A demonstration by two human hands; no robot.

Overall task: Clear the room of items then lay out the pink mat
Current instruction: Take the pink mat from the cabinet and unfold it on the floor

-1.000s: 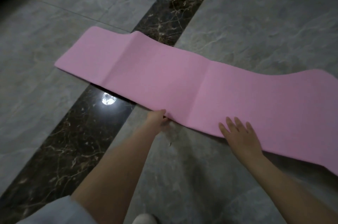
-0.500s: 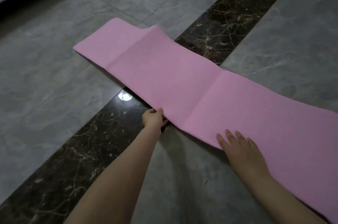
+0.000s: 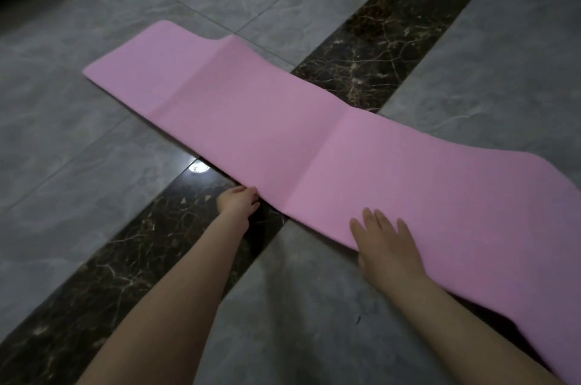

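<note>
The pink mat (image 3: 283, 133) lies unfolded across the floor from upper left to lower right, with two visible fold creases and a wavy, slightly raised near edge. My left hand (image 3: 237, 202) grips the mat's near edge, fingers curled at it. My right hand (image 3: 386, 241) lies flat on the mat near that same edge, fingers straight and spread, thumb hanging off the edge. The mat's right end runs out of view.
The floor is grey marble tile (image 3: 94, 164) crossed by a dark brown veined strip (image 3: 386, 48) that passes under the mat. A ceiling light reflects as a bright spot (image 3: 198, 168) on the strip. A dark band runs along the top left corner.
The view has shifted, so the mat sits more to the centre and lies a little further along the floor. Both hands keep their places on the near edge.
</note>
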